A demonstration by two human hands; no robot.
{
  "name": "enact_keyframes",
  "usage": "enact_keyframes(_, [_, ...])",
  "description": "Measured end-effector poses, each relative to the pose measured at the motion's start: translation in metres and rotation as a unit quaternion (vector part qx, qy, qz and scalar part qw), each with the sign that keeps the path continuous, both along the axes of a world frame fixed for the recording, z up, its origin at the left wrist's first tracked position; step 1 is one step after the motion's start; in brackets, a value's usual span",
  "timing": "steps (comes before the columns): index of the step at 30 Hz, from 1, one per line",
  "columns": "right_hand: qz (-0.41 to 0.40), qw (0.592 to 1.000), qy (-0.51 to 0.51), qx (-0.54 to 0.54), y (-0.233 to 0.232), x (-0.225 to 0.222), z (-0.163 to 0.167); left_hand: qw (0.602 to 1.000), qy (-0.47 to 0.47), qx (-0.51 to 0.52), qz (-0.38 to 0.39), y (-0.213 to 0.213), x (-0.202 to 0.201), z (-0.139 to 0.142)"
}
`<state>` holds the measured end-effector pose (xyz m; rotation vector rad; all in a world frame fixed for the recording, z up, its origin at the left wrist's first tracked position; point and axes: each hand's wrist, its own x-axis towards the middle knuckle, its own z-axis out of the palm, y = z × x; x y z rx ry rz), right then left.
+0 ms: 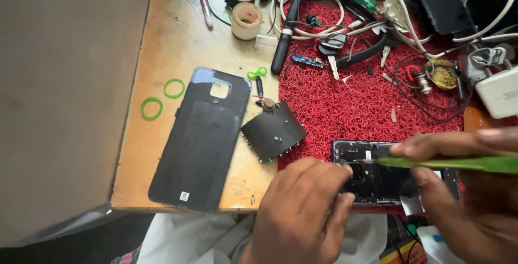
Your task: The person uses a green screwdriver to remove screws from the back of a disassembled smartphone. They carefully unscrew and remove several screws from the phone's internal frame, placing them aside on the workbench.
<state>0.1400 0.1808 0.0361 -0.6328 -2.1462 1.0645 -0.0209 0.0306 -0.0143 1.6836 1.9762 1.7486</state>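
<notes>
An opened phone body (386, 175) lies on the red mat (334, 102) near the table's front edge. My left hand (302, 210) grips its left end, fingers curled over the corner. My right hand (464, 188) holds a green flat pry tool (458, 163), whose tip rests on the phone's inside near the upper left. The phone's dark back cover (199, 140) lies loose on the wooden table (162, 43) to the left. A small black square board (273, 132) with a coin-like part at its top sits between the cover and the phone.
Two green rubber rings (162, 98) lie left of the cover. Tape rolls (245, 18), a black-handled tool (283, 37), cables, a white charger plug (499, 88) and small parts crowd the back of the mat. The table edge runs just below the cover.
</notes>
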Motion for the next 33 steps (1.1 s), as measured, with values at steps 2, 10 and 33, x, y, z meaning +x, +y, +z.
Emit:
enact_keyframes(2, [0.004,0.998,-0.042,0.048,-0.002,-0.008,0.004,0.998,0.056,-0.014,-0.009,-0.001,-0.001,-0.006])
enact_keyframes(10, [0.044,0.994,-0.06,0.078,0.001,-0.02,0.007,0.989,0.139,-0.038,-0.017,-0.002,-0.002,-0.016])
enact_keyframes(33, [0.032,0.995,-0.086,0.036,0.0,-0.022,0.007,0.988,0.145,-0.036,-0.021,-0.003,-0.002,-0.018])
